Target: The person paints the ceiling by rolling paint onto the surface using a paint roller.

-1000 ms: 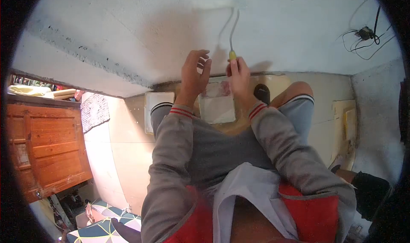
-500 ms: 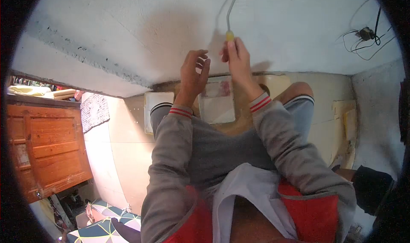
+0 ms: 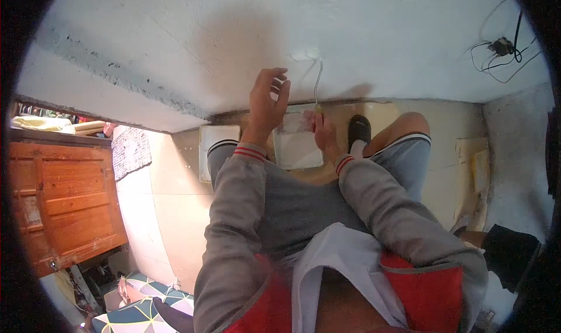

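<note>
My right hand (image 3: pixel 323 133) is wrapped round the yellow handle of what looks like a small paint roller (image 3: pixel 318 84). Its thin wire frame runs up to a pale head against the white wall (image 3: pixel 374 35); the head blends into the wall and is hard to make out. My left hand (image 3: pixel 269 104) is raised in front of the wall with its fingers loosely curved and apart, holding nothing. Below and between the hands, a white rectangular tray (image 3: pixel 298 150) with a pinkish patch near its far end lies on the floor.
Another pale rectangular piece (image 3: pixel 204 168) lies beside my left knee. A black shoe (image 3: pixel 358 128) is on the foot by the wall. Loose black wires and a small box (image 3: pixel 501 46) hang on the wall at right. At left are a wooden cabinet (image 3: pixel 76 198) and a patterned mat (image 3: pixel 130 152).
My right hand has moved down the wall towards the floor, drawing the roller down with it, so its head has come into view. My left hand has hardly moved.
</note>
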Motion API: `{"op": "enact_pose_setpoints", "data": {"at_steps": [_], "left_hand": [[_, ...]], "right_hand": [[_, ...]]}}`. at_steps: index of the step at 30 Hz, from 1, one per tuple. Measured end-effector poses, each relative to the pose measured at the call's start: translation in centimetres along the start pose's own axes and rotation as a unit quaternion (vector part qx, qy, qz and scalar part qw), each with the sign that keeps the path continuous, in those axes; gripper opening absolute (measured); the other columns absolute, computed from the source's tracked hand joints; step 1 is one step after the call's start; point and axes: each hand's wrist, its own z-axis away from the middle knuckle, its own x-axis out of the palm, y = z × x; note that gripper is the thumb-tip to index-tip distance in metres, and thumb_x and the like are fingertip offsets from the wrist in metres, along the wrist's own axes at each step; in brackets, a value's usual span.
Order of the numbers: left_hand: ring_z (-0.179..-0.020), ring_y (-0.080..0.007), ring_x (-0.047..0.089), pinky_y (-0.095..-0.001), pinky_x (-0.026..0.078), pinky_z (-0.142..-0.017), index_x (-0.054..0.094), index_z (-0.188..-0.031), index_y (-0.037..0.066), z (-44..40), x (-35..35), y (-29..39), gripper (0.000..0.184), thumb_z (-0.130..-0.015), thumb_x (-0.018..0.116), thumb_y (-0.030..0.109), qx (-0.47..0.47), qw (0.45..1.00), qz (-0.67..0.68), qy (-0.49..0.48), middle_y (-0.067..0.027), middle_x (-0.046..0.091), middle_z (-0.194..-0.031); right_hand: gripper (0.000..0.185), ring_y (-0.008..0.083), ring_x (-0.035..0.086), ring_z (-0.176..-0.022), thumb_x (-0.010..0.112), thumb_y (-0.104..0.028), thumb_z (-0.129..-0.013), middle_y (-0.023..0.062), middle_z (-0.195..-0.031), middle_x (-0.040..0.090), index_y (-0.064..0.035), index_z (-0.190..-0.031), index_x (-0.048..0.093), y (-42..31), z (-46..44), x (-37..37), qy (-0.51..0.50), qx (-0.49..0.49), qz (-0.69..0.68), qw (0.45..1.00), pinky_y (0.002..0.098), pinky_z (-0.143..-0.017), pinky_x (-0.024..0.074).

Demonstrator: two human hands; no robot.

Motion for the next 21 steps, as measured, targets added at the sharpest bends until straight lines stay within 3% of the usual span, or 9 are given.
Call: {"op": "enact_pose_setpoints", "data": {"at_steps": [3,5,6,8,12,14,16,21], "left_hand": [[-0.078,-0.0187,0.066,-0.0321,0.056,-0.068,0.063,-0.119,0.004,0.0,-0.1,-0.1,0.027,-0.093,0.068,0.001,0.010,1.000,0.001,0.002,-0.0106,0.066,-0.101],[-0.078,-0.0187,0.066,-0.0321,0.056,-0.068,0.063,-0.119,0.004,0.0,-0.1,-0.1,0.027,-0.093,0.068,0.001,0.006,1.000,-0.001,0.000,-0.0106,0.066,-0.101],[-0.078,-0.0188,0.066,-0.0320,0.056,-0.068,0.063,-0.119,0.004,-0.1,-0.2,-0.2,0.027,-0.093,0.068,0.001,0.010,1.000,-0.002,0.002,-0.0107,0.066,-0.102],[-0.078,-0.0188,0.067,-0.0320,0.056,-0.067,0.063,-0.119,0.004,0.0,-0.3,-0.3,0.027,-0.093,0.068,0.000,0.012,1.000,-0.004,0.002,-0.0107,0.066,-0.102],[-0.078,-0.0188,0.067,-0.0318,0.056,-0.067,0.064,-0.119,0.005,0.1,-0.4,-0.2,0.027,-0.093,0.068,0.000,0.008,1.000,-0.008,0.010,-0.0108,0.065,-0.102],[-0.078,-0.0188,0.067,-0.0317,0.056,-0.067,0.064,-0.119,0.005,-0.3,-0.5,0.0,0.027,-0.093,0.069,0.001,0.015,1.000,-0.007,0.016,-0.0108,0.065,-0.101],[-0.085,-0.0171,0.066,-0.0307,0.056,-0.071,0.064,-0.120,0.005,-0.1,-0.7,0.1,0.026,-0.096,0.069,0.000,-0.007,1.000,-0.003,0.002,-0.0089,0.067,-0.103],[-0.082,-0.0180,0.067,-0.0314,0.056,-0.070,0.064,-0.120,0.005,-0.1,-0.6,-0.1,0.027,-0.094,0.068,-0.001,0.004,1.000,0.003,0.009,-0.0099,0.066,-0.102]], "right_hand": [[0.035,0.0098,0.057,-0.065,0.045,-0.030,-0.112,0.0027,-0.076,0.063,-0.0031,-0.102,0.066,-0.4,-0.2,0.5,0.004,-0.009,-0.062,0.998,0.0331,-0.056,0.0478],[0.036,0.0099,0.058,-0.069,0.045,-0.031,-0.112,0.0035,-0.079,0.063,-0.0015,-0.104,0.064,-5.0,-0.1,-0.2,0.003,-0.070,0.057,0.996,0.0335,-0.055,0.0485],[0.036,0.0099,0.058,-0.069,0.045,-0.031,-0.112,0.0035,-0.079,0.063,-0.0015,-0.104,0.064,-6.8,-0.4,-0.2,0.004,-0.071,0.058,0.996,0.0335,-0.055,0.0485],[0.036,0.0185,0.059,-0.065,0.048,-0.032,-0.110,0.0079,-0.073,0.061,0.0008,-0.100,0.059,-10.4,-1.3,0.4,0.016,-0.083,-0.007,0.996,0.0362,-0.063,0.0497],[0.036,0.0179,0.062,-0.068,0.048,-0.032,-0.110,0.0091,-0.076,0.065,0.0017,-0.101,0.058,-18.7,-2.2,0.9,0.014,-0.127,0.003,0.992,0.0360,-0.065,0.0511],[0.036,0.0172,0.064,-0.069,0.048,-0.031,-0.111,0.0094,-0.078,0.066,0.0014,-0.101,0.059,-21.2,-3.4,1.3,0.016,-0.206,-0.044,0.977,0.0345,-0.065,0.0513],[0.035,0.0167,0.063,-0.069,0.048,-0.031,-0.111,0.0091,-0.077,0.066,0.0015,-0.102,0.058,-24.0,-3.8,1.7,0.022,-0.214,-0.058,0.975,0.0337,-0.065,0.0510],[0.034,0.0152,0.061,-0.067,0.047,-0.030,-0.111,0.0084,-0.078,0.066,0.0019,-0.103,0.058,-24.5,-3.0,1.3,0.012,-0.194,-0.046,0.980,0.0319,-0.064,0.0502]]}}
